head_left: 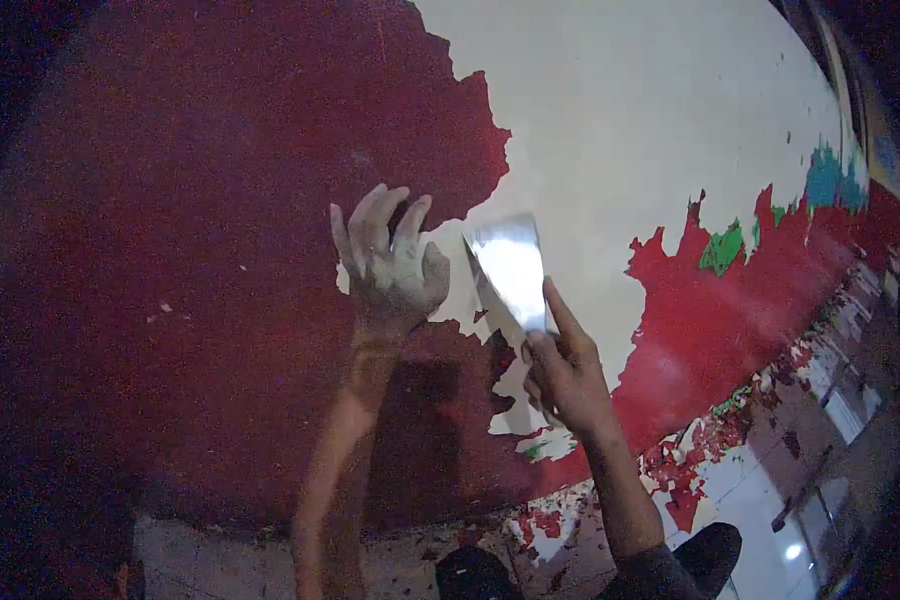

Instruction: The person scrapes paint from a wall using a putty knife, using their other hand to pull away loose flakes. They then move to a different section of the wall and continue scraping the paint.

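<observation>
The right hand (568, 385) has its fingers clamped on the wide, shiny metal scraper (512, 262), which lies over the off-white wall area (610, 130). The left hand (390, 265), fingers apart, is near; a sideways slip could cut it.

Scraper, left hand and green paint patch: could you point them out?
Scraper (515, 265): head view, on its shiny metal blade.
Left hand (389, 278): head view, on the back of the hand.
Green paint patch (721, 250): head view, on its middle.
</observation>
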Demonstrator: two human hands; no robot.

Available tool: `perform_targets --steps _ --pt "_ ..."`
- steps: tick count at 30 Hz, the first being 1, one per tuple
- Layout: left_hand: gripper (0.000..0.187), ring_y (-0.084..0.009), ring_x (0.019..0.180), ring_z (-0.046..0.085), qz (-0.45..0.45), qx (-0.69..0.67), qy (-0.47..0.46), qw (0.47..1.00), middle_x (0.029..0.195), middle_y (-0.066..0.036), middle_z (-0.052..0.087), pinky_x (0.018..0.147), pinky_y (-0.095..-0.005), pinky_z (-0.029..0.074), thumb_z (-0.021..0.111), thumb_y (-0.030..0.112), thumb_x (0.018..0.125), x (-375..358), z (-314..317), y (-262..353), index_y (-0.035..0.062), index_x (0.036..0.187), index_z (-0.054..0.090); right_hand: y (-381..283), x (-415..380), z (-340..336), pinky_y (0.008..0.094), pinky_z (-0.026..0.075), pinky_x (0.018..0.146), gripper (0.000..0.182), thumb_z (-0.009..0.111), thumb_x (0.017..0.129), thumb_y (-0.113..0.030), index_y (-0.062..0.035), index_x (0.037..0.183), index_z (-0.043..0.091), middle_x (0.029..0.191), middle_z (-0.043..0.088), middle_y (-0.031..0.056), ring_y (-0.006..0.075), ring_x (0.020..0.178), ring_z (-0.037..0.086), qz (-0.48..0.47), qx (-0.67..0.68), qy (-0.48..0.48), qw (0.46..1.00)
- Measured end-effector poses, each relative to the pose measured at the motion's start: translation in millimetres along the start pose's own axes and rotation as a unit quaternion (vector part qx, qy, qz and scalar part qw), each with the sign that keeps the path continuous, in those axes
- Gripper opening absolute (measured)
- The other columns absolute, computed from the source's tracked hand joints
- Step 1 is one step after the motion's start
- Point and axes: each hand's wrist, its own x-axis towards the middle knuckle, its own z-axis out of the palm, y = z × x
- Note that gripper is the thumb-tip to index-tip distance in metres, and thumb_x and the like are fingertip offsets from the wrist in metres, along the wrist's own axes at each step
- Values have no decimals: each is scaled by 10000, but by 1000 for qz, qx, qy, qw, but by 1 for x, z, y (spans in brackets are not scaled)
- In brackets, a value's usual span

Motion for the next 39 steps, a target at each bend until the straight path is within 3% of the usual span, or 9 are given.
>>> perform_targets --steps 12,19,26,27,29,34,36,38,39 --pt "385 -253 1091 464 -1 -1 54 999 1070 -63 490 1018 -555 211 538 121 657 -3 8 -3 113 1035 609 -6 -2 3 259 445 613 579 449 912 -152 -74 1426 193 756 569 69 106 641 490 -4 -10 11 1000" --pt "325 -233 1060 477 77 3 23 997 1041 -54 493 1002 -520 237 567 167 659 -3 3 5 119 977 616 -14 10 14 293 463 680 565 439 915 -155 -54 1419 204 832 607 131 130 695 524 -32 -33 7 999" --pt "401 -241 1095 449 19 -29 62 997 1097 -71 469 1001 -523 230 543 116 624 -5 7 -1 123 1022 580 -33 -1 1 296 468 698 586 454 898 -146 -51 1419 204 827 602 113 150 712 560 68 10 -35 997" --pt "404 -245 1094 450 21 -27 64 997 1098 -75 469 1001 -525 228 539 106 617 -4 8 -1 123 1019 581 -22 0 -2 303 474 707 577 450 900 -127 -58 1419 207 824 602 115 164 726 572 30 -38 -13 999" --pt "412 -250 1091 452 25 -25 60 998 1097 -81 470 1001 -528 226 533 94 609 -7 7 -3 120 1016 583 4 -7 0 245 403 484 568 418 908 -93 -124 1429 194 748 521 58 93 543 473 -6 -28 1 1000" --pt "427 -253 1081 458 12 -20 63 998 1089 -88 472 1001 -530 224 521 80 609 -4 6 -2 102 1031 575 -22 17 17 326 475 731 589 463 882 -108 -34 1411 213 895 612 175 187 766 573 -43 -30 -3 999" --pt "430 -252 1072 463 14 -21 62 998 1086 -86 474 1001 -531 225 519 77 607 -5 6 -1 96 1033 576 -25 1 16 328 477 734 583 453 881 -97 -35 1410 217 878 610 173 187 763 570 23 -58 -12 998" --pt "433 -252 1064 468 19 -19 70 997 1084 -85 476 999 -533 228 519 71 604 -5 5 -5 93 1033 578 5 0 10 302 474 635 578 439 880 -100 -26 1408 216 760 568 107 144 644 524 -43 -66 -4 997" --pt "435 -251 1061 469 22 -18 74 997 1082 -85 476 997 -533 230 520 68 602 -6 7 -6 93 1032 579 -8 0 11 296 475 634 578 435 879 -101 -23 1408 215 769 570 109 144 643 526 -14 -31 -10 999"
